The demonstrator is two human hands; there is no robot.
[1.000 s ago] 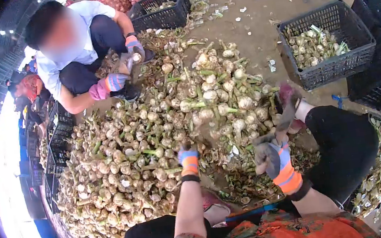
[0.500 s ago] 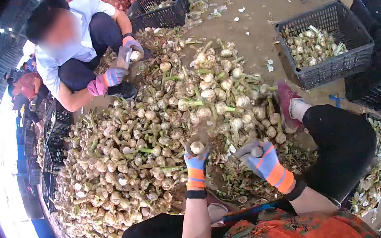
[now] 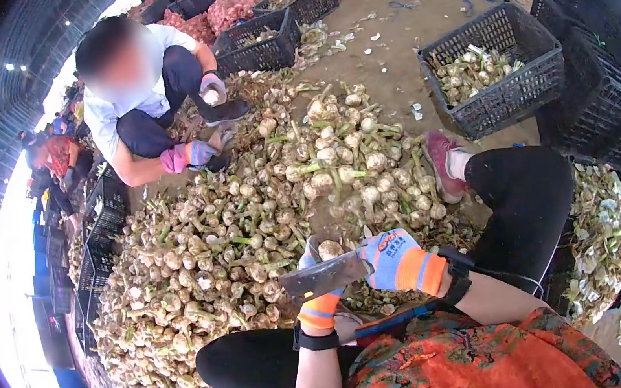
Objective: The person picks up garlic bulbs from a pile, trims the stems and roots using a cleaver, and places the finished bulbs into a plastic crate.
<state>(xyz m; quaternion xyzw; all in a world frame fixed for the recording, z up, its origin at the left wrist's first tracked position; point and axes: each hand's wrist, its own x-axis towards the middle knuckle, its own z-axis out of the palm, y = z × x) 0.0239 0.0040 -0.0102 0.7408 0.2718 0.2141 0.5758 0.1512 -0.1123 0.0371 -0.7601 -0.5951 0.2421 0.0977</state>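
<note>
In a blue and orange work glove, my left hand [image 3: 320,308] grips a garlic bulb [image 3: 329,249] above the pile. My right hand [image 3: 397,259], gloved the same way, is closed around the handle of a broad-bladed knife [image 3: 324,277]. The blade points left and passes across my left hand just below the bulb, covering part of the glove. A large heap of garlic [image 3: 222,242] with stalks, some green, spreads in front of my knees and to the left.
Opposite me squats a person [image 3: 146,98] in gloves, with a bulb in one hand. A black crate [image 3: 511,98] partly filled with garlic stands at right, beside stacked crates [image 3: 599,98]. More crates [image 3: 259,52] and red mesh sacks [image 3: 230,8] sit at the back.
My right hand has swung the knife leftward, bringing the blade across my left hand. The person opposite has lowered one hand away from their bulb. The camera view has shifted slightly.
</note>
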